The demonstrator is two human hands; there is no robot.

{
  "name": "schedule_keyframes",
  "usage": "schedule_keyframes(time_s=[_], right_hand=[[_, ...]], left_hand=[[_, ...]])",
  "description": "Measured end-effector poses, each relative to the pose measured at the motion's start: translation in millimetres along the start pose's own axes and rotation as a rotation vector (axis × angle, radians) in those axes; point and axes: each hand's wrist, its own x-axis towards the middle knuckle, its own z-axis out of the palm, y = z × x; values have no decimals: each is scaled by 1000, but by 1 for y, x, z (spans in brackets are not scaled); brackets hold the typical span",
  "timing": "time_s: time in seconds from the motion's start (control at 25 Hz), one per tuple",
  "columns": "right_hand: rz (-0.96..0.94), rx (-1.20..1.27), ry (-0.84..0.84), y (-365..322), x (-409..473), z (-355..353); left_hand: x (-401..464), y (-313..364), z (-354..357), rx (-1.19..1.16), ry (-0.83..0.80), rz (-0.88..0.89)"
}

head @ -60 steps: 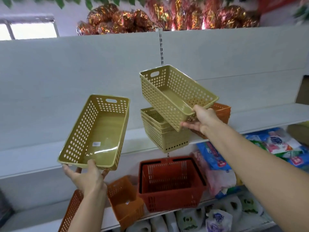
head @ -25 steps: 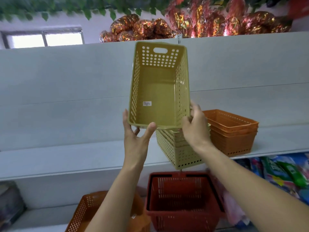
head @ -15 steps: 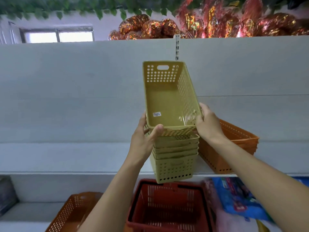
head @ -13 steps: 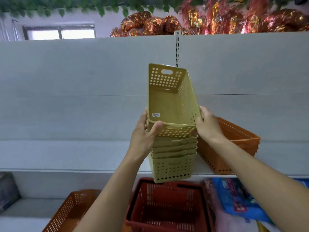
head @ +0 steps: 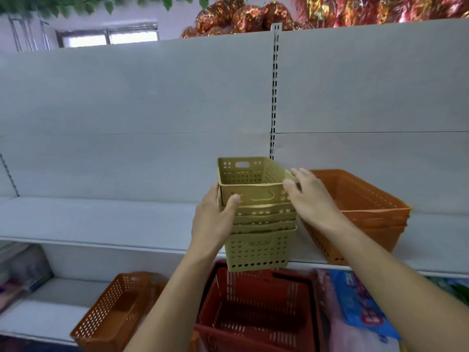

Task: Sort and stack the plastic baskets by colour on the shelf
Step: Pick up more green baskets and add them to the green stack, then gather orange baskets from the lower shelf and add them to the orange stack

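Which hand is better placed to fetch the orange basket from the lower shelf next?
Probably the left hand: the loose orange basket lies below it on the lower shelf, while the right hand is beside the orange stack.

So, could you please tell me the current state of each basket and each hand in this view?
Top yellow perforated plastic basket: upright, nested on the yellow stack, held by both hands.
Yellow basket stack: on the white shelf, overhanging its front edge.
Orange plastic basket stack: nested, beside the yellow stack.
Loose orange perforated basket: tilted, on the lower shelf.
Red shopping basket: below, open.
Left hand: gripping the top basket's near-left corner.
Right hand: gripping its right rim.
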Motion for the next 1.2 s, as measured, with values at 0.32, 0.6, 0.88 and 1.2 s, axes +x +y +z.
schedule_keyframes(time_s=[0.32, 0.6, 0.88, 1.2], right_hand=[[-379, 50, 207, 9, -91, 68], [-370, 197, -80, 13, -157, 150], [-57, 330, -514, -4, -201, 297], [573, 272, -637, -26, -183, 507]], left_hand=[[-61, -56, -3, 241, 90, 98], [-136, -144, -35, 120, 167, -158], [-180, -274, -117, 7, 197, -642], [-109, -454, -207, -46, 146, -870]])
